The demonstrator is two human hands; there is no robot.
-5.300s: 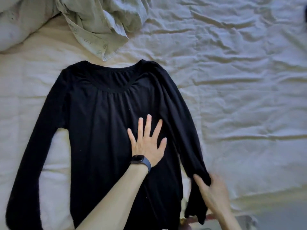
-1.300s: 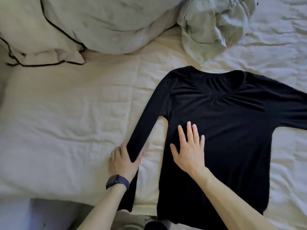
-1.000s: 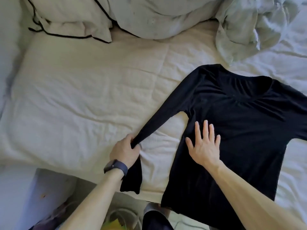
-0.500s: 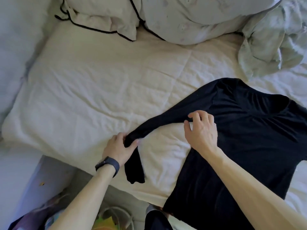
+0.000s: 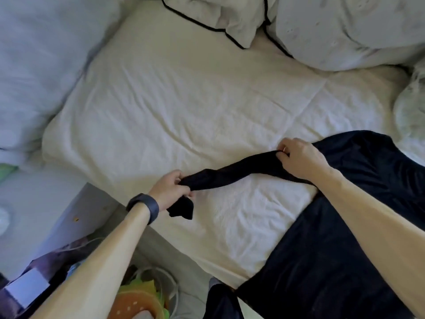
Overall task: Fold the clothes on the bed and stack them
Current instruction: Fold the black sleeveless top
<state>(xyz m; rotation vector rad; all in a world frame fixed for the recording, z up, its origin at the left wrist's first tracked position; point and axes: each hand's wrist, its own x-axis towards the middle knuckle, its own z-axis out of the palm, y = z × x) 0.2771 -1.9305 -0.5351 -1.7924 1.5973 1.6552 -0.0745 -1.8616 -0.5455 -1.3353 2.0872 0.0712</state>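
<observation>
Sleeve [image 5: 232, 177] lifted, both hands [image 5: 169, 187] [image 5: 301, 158] gripping, pillows [image 5: 345, 31] beyond

Bed [image 5: 184, 107] with a cream quilted cover, wrinkled, its near edge running diagonally at lower left. Black long-sleeved top [image 5: 333, 249] lies on the right part, hem over the near edge. Two white pillows with black piping at the top: one [image 5: 218, 17] centre, one [image 5: 345, 31] right. Pale crumpled cloth [image 5: 411, 107] at far right edge, blurred.

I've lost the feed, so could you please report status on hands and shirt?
Left hand grips sleeve near cuff. Right hand pinches it near shoulder. Shirt lies on bed, unfolded. Pillows lie apart.
</observation>
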